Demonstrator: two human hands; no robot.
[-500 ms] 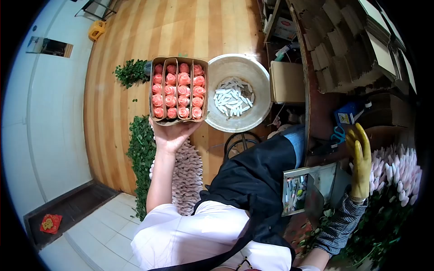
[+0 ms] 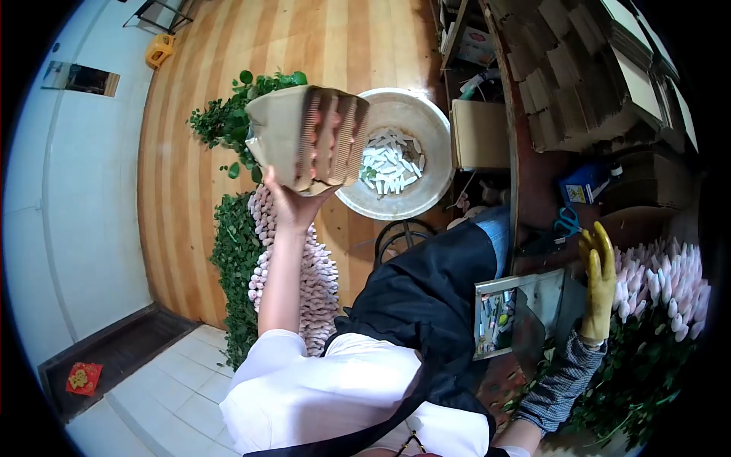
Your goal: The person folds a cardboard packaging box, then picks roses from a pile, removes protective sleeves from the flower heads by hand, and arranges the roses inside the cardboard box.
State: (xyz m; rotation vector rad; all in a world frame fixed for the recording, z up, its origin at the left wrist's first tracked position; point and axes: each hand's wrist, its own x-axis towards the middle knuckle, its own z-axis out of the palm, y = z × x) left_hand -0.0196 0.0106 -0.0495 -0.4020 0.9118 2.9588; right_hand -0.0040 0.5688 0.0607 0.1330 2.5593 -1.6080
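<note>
Cardboard-wrapped rose bundle (image 2: 280, 137) left of centre in upper frame, tilted, pink blooms blurred between corrugated strips; green leaves (image 2: 217, 118) show past its left edge. Bare left hand (image 2: 295, 204) gripping its lower edge. Yellow-gloved right hand (image 2: 599, 278), right of frame, fingers extended, opened out, beside pale-pink buds (image 2: 666, 286). Bundle overlaps view of metal basin (image 2: 437, 152) holding white pieces (image 2: 397, 164).

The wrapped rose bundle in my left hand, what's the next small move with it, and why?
I'd probably bring the gloved right hand over to steady the far side: the rose bundle is tilted, and only the left hand supports it, at its near end, while the right looks empty and well apart.
</note>
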